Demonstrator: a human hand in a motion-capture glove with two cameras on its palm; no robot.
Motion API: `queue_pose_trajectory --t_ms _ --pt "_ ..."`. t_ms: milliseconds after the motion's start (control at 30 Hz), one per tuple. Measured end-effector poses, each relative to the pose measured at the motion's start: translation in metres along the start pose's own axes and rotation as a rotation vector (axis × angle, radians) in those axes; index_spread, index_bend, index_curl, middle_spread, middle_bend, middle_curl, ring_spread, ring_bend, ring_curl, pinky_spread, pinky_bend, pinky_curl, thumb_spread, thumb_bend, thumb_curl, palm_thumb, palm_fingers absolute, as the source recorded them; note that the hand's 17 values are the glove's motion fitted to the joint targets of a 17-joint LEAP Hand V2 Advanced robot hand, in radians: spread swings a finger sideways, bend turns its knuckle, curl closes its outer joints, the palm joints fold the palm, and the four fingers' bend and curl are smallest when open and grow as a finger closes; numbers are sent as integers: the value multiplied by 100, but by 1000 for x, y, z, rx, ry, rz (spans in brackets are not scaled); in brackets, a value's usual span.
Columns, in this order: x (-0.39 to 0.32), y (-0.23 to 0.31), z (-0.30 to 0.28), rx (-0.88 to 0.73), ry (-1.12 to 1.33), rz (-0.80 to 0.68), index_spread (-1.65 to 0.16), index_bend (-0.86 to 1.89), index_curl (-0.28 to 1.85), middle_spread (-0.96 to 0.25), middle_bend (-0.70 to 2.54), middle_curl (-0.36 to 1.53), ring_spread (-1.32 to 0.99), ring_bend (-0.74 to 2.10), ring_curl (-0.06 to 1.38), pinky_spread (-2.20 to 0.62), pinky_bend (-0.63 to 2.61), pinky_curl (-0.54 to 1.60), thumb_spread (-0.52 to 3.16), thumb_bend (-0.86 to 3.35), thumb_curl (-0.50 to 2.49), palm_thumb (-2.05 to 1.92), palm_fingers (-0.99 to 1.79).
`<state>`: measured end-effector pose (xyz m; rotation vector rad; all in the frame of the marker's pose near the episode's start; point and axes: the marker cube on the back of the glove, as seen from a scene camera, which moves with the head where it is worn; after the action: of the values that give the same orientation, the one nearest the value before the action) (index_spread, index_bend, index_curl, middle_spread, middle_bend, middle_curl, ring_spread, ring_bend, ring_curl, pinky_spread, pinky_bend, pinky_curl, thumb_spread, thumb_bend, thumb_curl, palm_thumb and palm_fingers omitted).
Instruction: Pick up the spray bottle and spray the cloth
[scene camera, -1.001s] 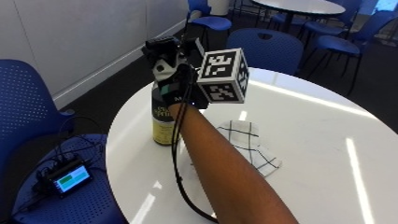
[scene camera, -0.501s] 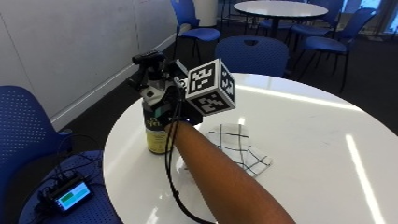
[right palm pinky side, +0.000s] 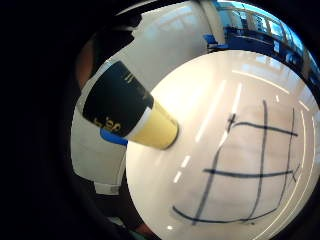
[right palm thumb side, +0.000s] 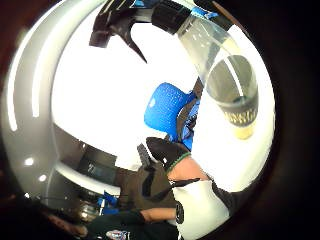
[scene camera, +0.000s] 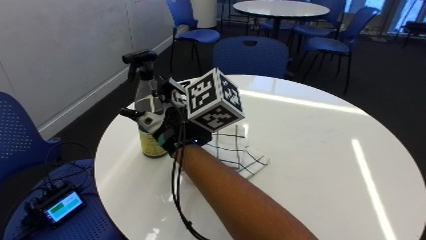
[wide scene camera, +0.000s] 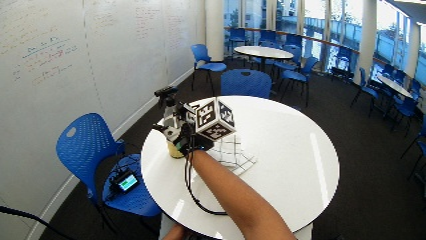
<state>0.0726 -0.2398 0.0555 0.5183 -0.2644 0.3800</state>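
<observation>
One spray bottle (scene camera: 148, 117) stands upright on the round white table (scene camera: 319, 150), left of centre in the outside view, with its black trigger head at the top and a dark and yellow label near its base. Just right of it the gloved right hand (scene camera: 174, 131) reaches in from the lower part of the frame and sits against the bottle's side; whether the fingers are closed round it cannot be told, since the hand's back faces the camera. In the little finger side palm view the bottle's base stands on the tabletop. A white cloth (scene camera: 234, 150) with dark grid lines lies flat on the table just right of the hand. Blue chairs (scene camera: 256, 55) stand behind the table.
</observation>
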Motion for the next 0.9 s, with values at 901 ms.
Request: queue_pose_trajectory --t_ms 901 --pt "-93 125 -110 16 -20 -520 -40 17 34 -6 18 33 -5 24 30 21 20 33 94 -3 33 44 51"
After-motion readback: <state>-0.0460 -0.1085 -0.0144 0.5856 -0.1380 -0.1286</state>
